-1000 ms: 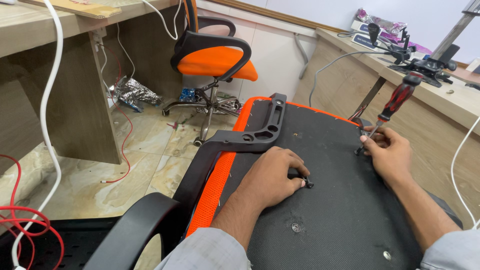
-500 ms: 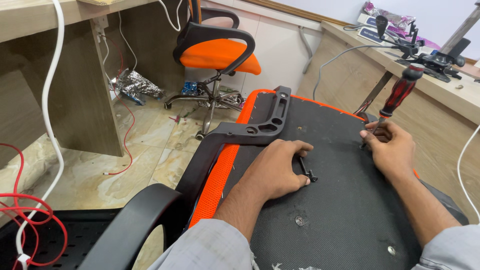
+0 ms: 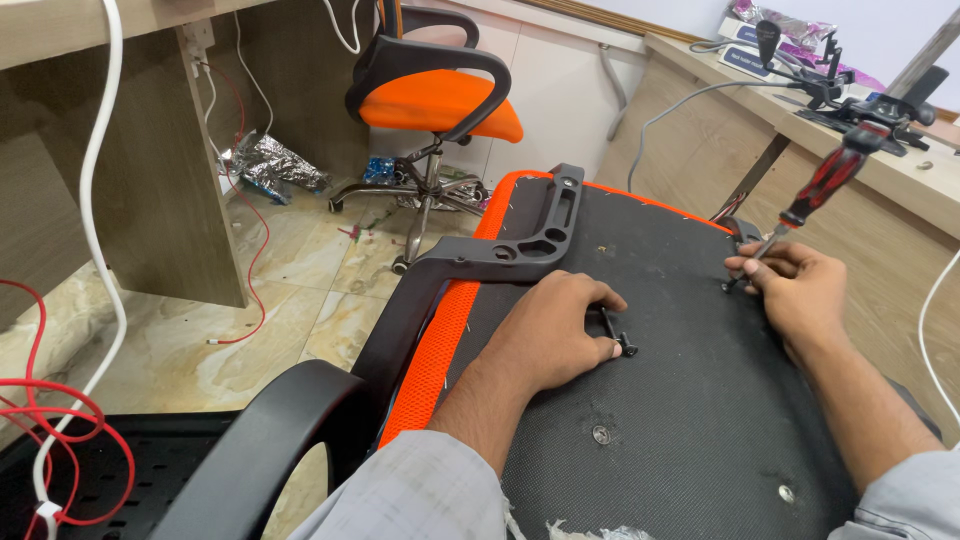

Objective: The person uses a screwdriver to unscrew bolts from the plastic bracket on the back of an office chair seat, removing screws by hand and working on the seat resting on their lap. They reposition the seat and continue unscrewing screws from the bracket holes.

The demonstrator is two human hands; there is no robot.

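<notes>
An upturned chair seat (image 3: 690, 400) with black fabric underside and orange mesh edge lies in front of me. My left hand (image 3: 555, 335) rests flat on it, its fingers over a black bolt (image 3: 615, 332). My right hand (image 3: 795, 285) holds the shaft of a red-and-black screwdriver (image 3: 825, 185), whose tip meets the seat near a small screw. A black armrest bracket (image 3: 535, 240) is fixed along the seat's left edge.
An assembled orange office chair (image 3: 435, 100) stands on the tiled floor behind. Wooden desks flank both sides; the right one carries a microphone stand (image 3: 800, 60) and clutter. Red and white cables (image 3: 60, 440) hang at left. Foil wrapping (image 3: 270, 165) lies on the floor.
My view has shifted slightly. The screwdriver handle has tilted a little to the right while both hands stay on the seat underside.
</notes>
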